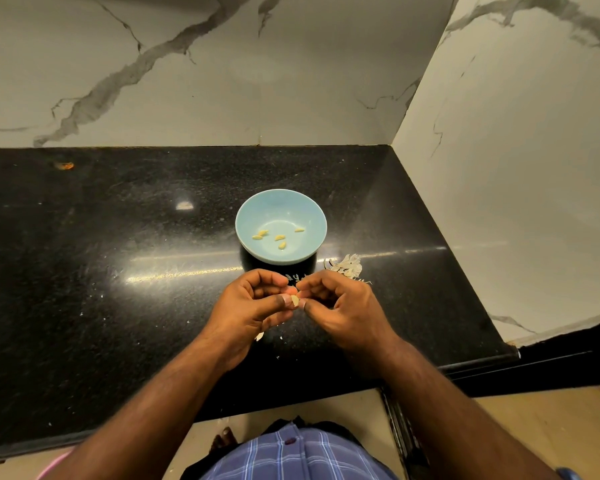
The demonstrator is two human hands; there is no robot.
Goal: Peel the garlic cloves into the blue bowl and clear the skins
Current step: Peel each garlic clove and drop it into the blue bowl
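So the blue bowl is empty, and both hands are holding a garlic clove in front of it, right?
Not quite. The head view shows the blue bowl is not empty: five peeled cloves lie in it. The rest holds: the left hand and right hand pinch a garlic clove between them, in front of the bowl.

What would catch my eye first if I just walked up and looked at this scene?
Most likely the round pale blue bowl standing alone on the glossy black stone counter, with five small yellow peeled garlic cloves lying in it. Just in front of it, the left hand and right hand meet, pinching one small garlic clove. A pile of papery white garlic skins lies right of the bowl.
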